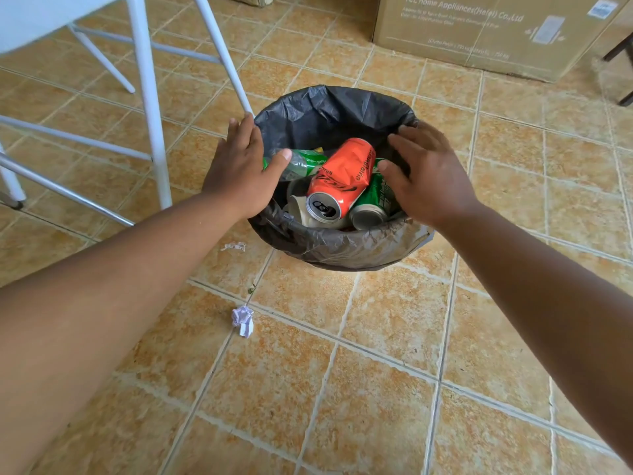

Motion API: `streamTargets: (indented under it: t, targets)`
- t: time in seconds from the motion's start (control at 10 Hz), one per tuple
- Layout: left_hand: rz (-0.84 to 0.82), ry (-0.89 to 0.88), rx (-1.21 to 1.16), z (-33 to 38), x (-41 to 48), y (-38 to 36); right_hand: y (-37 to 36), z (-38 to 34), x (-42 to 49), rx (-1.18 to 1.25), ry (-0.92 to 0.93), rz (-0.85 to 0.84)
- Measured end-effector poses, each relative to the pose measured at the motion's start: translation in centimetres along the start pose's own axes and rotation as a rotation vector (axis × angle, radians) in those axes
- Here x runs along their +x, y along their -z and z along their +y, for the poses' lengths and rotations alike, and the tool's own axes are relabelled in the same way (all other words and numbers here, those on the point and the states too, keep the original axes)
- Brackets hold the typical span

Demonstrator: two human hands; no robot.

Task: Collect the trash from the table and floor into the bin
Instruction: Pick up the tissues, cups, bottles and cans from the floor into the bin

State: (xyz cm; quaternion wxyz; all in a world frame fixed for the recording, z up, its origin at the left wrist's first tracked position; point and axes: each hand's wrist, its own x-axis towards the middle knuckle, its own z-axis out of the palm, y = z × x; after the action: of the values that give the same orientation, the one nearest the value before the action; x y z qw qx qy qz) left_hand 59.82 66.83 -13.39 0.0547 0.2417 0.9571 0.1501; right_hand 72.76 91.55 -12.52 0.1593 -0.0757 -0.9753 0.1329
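So on the far left there's the white table frame [150, 108], its legs standing on the orange tiled floor [376, 371]. Next over, the left hand [239, 169] is palm down at the left rim of the bin, fingers straight and together, thumb stuck out over the opening, not gripping anything. Can't really tell if it's pressing on the rim or just above it. Two bits of trash are on the floor just in front of the bin on its left side: a tiny white scrap [233, 246] near the bin's base and a crumpled paper ball [242, 320] closer to the camera. Then the bin [342, 248] itself, lined with a black bag, sitting on the tiles in the middle. Inside there's a green plastic bottle [305, 162] at the left, a paper cup [297, 209] below it, a dented orange can [342, 176] on top in the middle, and a green can [371, 202] tucked against its right side. The right hand [424, 176] is over the right rim, fingers loosely spread, holding nothing. Top right there's a big cardboard box [479, 32] on the floor, well apart from the bin.
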Motion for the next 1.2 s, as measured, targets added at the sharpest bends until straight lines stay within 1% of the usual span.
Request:
streamTargets:
  t: [0.1, 0.2, 0.4, 0.5, 0.7, 0.8, 0.9, 1.0, 1.1, 1.2]
  targets:
    - [0.003, -0.003, -0.006, -0.1, 0.1, -0.1, -0.5, 0.7, 0.0, 0.060, -0.182, -0.141]
    - [0.004, -0.002, -0.010, -0.3, 0.1, -0.2, -1.1, 1.0, -0.1, 0.082, -0.194, -0.160]
    - [0.009, -0.008, -0.043, -0.3, 0.1, -0.4, -1.3, 1.0, -0.1, 0.046, -0.191, -0.157]
    - [0.050, -0.021, -0.131, -0.7, -0.2, -0.2, -1.3, 1.0, -0.1, 0.018, -0.194, -0.168]
    - [0.406, 0.008, -0.380, -4.5, -2.4, -1.3, -1.1, 1.0, -0.3, 0.001, -0.200, -0.172]
    - [0.325, 0.146, -0.294, -7.8, -3.9, -3.8, -1.0, 1.0, -0.2, 0.008, -0.198, -0.163]
    - [-0.061, 0.203, 0.035, -10.9, -6.1, -6.8, -1.1, 0.8, 0.0, 0.014, -0.203, -0.164]
    - [-0.324, 0.157, 0.243, -11.3, -8.9, -9.1, -1.2, 0.8, -0.1, 0.019, -0.199, -0.160]
    - [-0.432, 0.026, 0.376, -10.2, -11.4, -11.8, -1.1, 0.8, 0.0, 0.030, -0.200, -0.154]
    - [-0.562, -0.011, 0.427, -9.3, -13.2, -14.0, -1.2, 0.8, 0.0, 0.038, -0.206, -0.148]
